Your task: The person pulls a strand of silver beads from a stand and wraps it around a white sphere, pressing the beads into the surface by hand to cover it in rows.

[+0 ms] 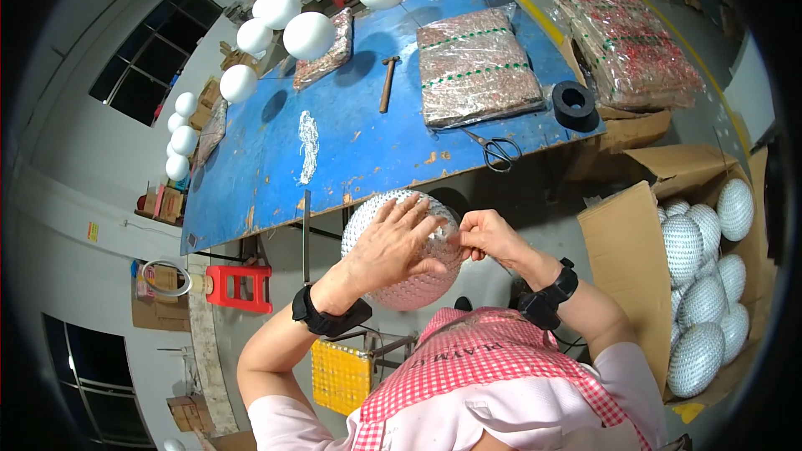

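Mirror ball: a sphere [409,284] half-covered in small mirror tiles, sitting at frame centre, just below the tabletop's near edge, between both hands.
Left hand: [391,244] lying flat on the ball's top, fingers spread, pressing on it, not clenched.
Right hand: [487,235] touching the ball at its 2 o'clock side, fingertips pinching something small; cannot tell what.
Tabletop: blue [351,142], extending toward 12 o'clock from the ball.
On tabletop: hammer [388,83], scissors [497,150], black tape roll [575,104], wrapped tile sheets [476,67].
White balls: plain spheres [307,35] lining up at 11 o'clock.
Cardboard box: [622,259] at 3 o'clock, holding finished mirrored balls [695,357].
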Demonstrator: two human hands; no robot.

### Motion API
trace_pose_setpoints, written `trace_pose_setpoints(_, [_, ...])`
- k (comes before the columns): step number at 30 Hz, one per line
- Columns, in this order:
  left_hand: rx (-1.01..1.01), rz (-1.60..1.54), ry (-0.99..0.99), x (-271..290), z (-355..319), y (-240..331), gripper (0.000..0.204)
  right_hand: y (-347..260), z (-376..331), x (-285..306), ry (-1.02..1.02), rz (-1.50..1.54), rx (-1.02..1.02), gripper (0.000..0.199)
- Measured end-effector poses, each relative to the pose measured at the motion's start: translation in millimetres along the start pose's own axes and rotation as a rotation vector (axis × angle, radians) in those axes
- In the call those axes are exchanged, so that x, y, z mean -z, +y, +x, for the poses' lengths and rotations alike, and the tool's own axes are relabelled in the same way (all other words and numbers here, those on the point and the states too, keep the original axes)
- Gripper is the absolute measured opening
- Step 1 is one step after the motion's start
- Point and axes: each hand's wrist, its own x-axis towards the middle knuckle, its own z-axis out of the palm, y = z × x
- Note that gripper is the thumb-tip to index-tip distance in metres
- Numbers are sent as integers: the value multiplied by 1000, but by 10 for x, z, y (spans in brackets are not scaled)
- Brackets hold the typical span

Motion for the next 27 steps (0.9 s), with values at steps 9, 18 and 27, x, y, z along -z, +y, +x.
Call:
trace_pose_setpoints(9, [23, -56, 3, 62, 76, 71, 38, -16, -84, 74, -31, 39, 62, 11])
trace_pose_setpoints(18, [-3, -59, -69, 7, 70, 43, 33, 107, -62, 68, -55, 129, 54, 9])
trace_pose_setpoints(27, [40, -16, -161, -63, 111, 122, 42, 205, -62, 59, -27, 59, 136, 17])
